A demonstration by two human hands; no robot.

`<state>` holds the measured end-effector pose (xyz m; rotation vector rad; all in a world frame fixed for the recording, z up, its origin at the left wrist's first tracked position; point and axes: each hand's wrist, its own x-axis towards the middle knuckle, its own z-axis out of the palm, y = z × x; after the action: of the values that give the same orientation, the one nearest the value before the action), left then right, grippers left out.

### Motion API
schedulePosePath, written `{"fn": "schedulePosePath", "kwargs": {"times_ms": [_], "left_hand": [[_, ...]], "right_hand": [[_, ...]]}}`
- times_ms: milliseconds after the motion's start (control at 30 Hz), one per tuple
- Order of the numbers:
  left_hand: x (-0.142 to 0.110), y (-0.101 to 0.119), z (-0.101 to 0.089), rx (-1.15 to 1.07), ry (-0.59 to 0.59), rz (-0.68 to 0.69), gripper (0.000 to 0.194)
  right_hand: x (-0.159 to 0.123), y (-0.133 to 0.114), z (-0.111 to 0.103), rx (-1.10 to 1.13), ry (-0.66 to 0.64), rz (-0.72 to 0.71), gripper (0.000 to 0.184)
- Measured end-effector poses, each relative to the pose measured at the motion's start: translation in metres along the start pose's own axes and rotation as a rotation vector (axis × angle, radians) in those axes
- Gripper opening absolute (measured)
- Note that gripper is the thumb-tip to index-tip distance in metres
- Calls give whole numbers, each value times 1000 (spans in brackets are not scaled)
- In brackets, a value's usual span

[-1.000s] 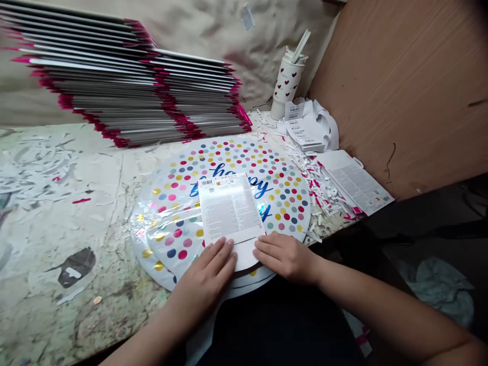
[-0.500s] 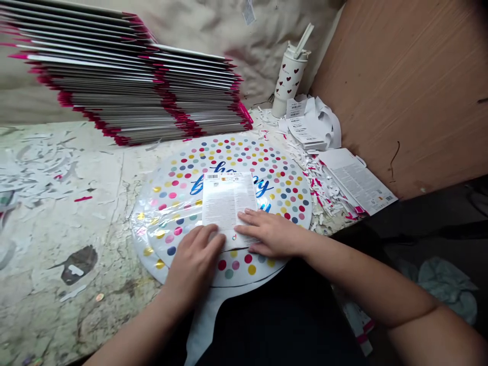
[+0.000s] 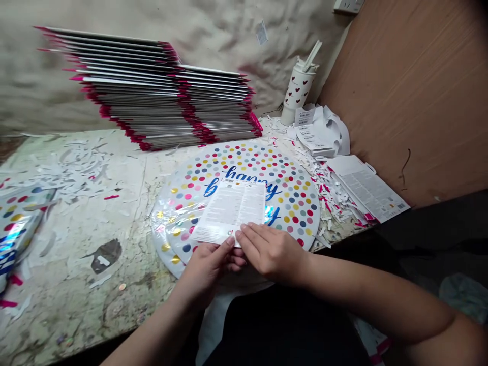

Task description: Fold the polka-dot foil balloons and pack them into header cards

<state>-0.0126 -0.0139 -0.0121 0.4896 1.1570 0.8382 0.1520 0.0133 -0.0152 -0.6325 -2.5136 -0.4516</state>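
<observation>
The small print on the card (image 3: pixel 229 211) is too small to read, and the card covers part of the blue lettering on the foil balloon (image 3: pixel 290 198). The left hand (image 3: pixel 206 272) and right hand (image 3: pixel 272 252) hide its lower corner. A dotted foil packet (image 3: pixel 17 229) is cut off by the left edge.

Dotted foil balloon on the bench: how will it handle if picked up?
Probably floppy and light for its size: the foil balloon lies flat and unfilled, with crinkles along its left edge. Its glossy face looks slick, so it may slide when pushed. Lifted by one edge, it would likely sag.
</observation>
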Motion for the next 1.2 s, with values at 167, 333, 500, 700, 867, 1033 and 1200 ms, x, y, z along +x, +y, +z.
{"fn": "schedulePosePath", "kwargs": {"times_ms": [167,333,500,700,867,1033,1200], "left_hand": [[6,-5,2,-262,131,29,14],[2,-9,8,-423,74,101,12],[-2,-5,3,-74,76,230,26],[-3,4,-5,9,95,296,27],[-1,5,5,54,19,258,28],[4,4,14,150,-8,310,31],[2,39,11,600,187,550,22]], "right_hand": [[-9,-1,1,14,32,78,24],[-7,7,-9,325,35,218,23],[8,12,-4,579,26,293,27],[2,33,-18,849,-78,311,15],[-2,38,-28,799,-187,420,29],[7,31,-23,824,-3,373,18],[-13,76,-60,528,-315,470,30]]}}
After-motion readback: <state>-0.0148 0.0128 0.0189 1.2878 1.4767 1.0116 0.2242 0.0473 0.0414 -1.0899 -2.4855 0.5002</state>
